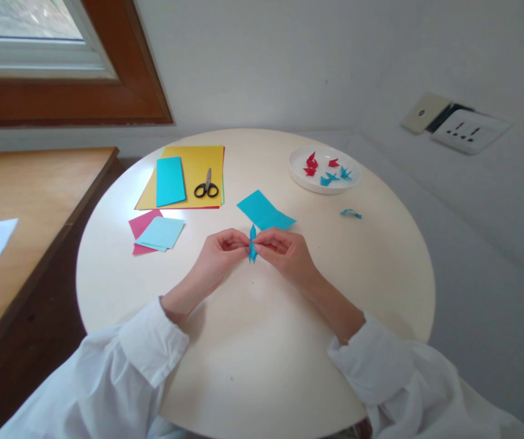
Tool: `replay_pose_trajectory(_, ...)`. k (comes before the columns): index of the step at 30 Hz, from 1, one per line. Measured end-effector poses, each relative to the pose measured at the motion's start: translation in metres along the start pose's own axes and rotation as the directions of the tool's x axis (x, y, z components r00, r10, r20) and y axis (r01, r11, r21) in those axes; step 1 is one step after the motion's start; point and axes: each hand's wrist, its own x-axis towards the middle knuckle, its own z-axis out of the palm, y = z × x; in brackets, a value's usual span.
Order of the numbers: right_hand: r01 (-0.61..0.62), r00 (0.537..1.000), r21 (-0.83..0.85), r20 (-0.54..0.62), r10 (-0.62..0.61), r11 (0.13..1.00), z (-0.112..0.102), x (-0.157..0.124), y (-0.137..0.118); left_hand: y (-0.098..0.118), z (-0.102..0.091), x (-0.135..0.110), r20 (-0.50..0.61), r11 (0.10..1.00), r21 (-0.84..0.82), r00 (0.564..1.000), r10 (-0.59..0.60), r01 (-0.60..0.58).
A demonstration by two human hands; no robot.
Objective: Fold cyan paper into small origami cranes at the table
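Round cream table (289, 341) under window. Left hand (218, 253) and right hand (284, 250) both pinch small blue folded paper figure (252, 244) at table centre, fingertips closed on it. Likely feather-light, creasable, tears easily; best gripped at folded edges.

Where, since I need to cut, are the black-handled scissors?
In the head view, the black-handled scissors lie on the yellow paper sheet, left of centre, beside a blue rectangle.
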Motion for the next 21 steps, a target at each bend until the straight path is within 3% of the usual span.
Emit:
replay_pose_trajectory(12, -0.017, 0.998, 0.041, -0.059, 0.019, 0.999, 0.0018, 0.0022, 0.0080, -0.0020, -0.0003, 0.0015, -0.018, 0.995, 0.058, 0.996, 0.086, -0.085)
replay_pose_trajectory(21, -0.050, 0.998, 0.117, -0.025, 0.053, 0.992, 0.0034, 0.0028, 0.0083, -0.0048, -0.0031, 0.0036, -0.036, 0.996, 0.029, 0.996, 0.080, -0.079)
